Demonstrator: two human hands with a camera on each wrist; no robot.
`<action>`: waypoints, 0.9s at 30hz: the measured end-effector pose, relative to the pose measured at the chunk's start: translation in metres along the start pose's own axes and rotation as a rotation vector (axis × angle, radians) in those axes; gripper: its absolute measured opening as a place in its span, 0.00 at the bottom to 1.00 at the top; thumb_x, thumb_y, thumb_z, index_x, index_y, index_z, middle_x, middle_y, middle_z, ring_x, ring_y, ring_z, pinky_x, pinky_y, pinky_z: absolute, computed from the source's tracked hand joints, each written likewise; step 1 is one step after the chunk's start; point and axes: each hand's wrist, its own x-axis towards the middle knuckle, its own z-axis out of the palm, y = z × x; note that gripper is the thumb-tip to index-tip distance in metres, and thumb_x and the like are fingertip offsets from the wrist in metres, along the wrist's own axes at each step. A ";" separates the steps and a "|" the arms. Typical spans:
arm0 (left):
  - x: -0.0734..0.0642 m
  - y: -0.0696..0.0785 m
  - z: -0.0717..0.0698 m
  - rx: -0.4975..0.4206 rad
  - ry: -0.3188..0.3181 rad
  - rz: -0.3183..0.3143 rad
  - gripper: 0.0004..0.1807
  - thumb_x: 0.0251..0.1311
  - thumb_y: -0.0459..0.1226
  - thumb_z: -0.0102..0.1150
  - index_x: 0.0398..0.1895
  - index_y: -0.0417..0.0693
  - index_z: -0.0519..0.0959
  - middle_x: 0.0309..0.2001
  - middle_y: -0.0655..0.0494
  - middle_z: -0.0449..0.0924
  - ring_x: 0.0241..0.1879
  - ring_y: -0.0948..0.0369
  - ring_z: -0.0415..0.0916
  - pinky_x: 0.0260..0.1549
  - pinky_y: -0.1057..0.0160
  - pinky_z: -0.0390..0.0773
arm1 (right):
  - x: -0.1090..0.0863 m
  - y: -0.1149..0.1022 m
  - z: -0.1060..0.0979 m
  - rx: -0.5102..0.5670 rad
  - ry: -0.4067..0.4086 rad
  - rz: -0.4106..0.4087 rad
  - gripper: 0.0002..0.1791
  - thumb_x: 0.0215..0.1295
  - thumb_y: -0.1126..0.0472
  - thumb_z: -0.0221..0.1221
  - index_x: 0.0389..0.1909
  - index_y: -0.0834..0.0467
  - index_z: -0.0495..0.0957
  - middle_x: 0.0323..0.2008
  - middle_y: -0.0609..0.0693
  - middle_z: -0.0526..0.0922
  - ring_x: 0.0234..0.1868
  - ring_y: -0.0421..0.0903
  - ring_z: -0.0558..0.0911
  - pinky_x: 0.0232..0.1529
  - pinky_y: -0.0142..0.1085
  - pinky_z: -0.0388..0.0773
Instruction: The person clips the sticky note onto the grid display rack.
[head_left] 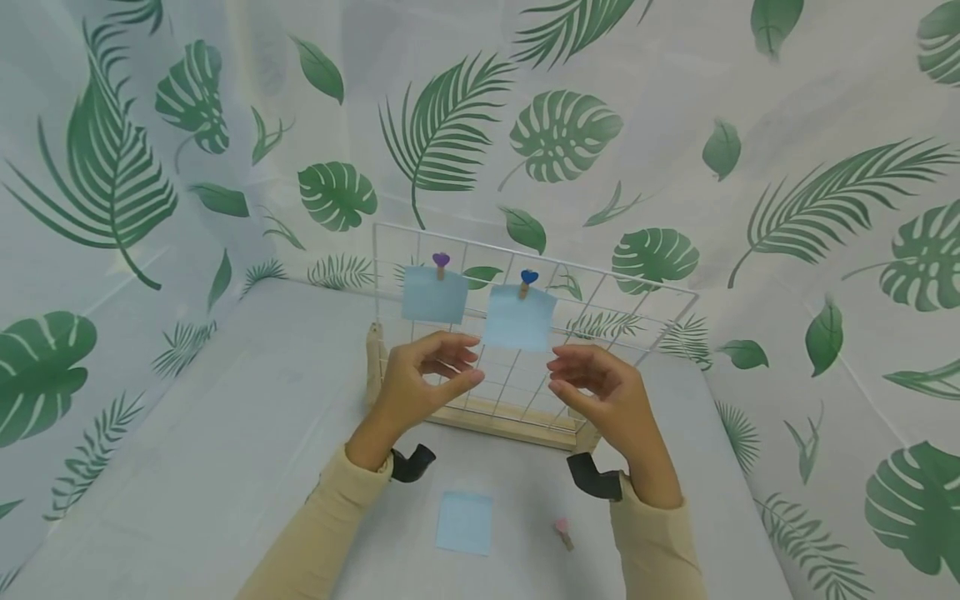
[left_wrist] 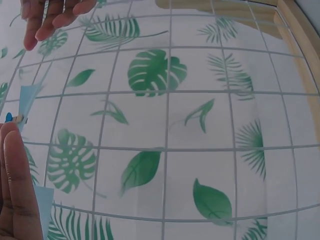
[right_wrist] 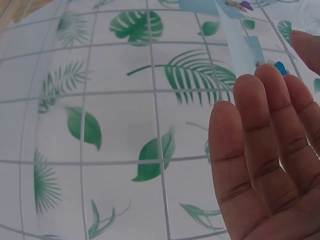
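Observation:
Two light blue paper notes hang on a white wire grid. The left note is held by a clothespin with a purple heart, the other note by one with a blue heart. My left hand is just below and left of the blue-heart note, fingers relaxed and holding nothing. On its other side my right hand hovers with loosely bent, empty fingers near the note's lower right corner. In the right wrist view, the fingers are nearly straight in front of the grid.
The grid stands in a wooden base on a white-covered table. Nearer me lie another blue note and a clothespin with a pink heart. A leaf-printed sheet surrounds the table behind and at the sides.

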 end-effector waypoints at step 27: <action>-0.029 -0.010 0.013 -0.001 0.044 -0.067 0.17 0.65 0.35 0.77 0.52 0.34 0.86 0.39 0.41 0.90 0.35 0.64 0.86 0.36 0.66 0.89 | -0.027 0.006 -0.006 0.031 0.021 0.028 0.19 0.59 0.86 0.65 0.53 0.77 0.80 0.44 0.41 0.90 0.44 0.35 0.88 0.50 0.25 0.84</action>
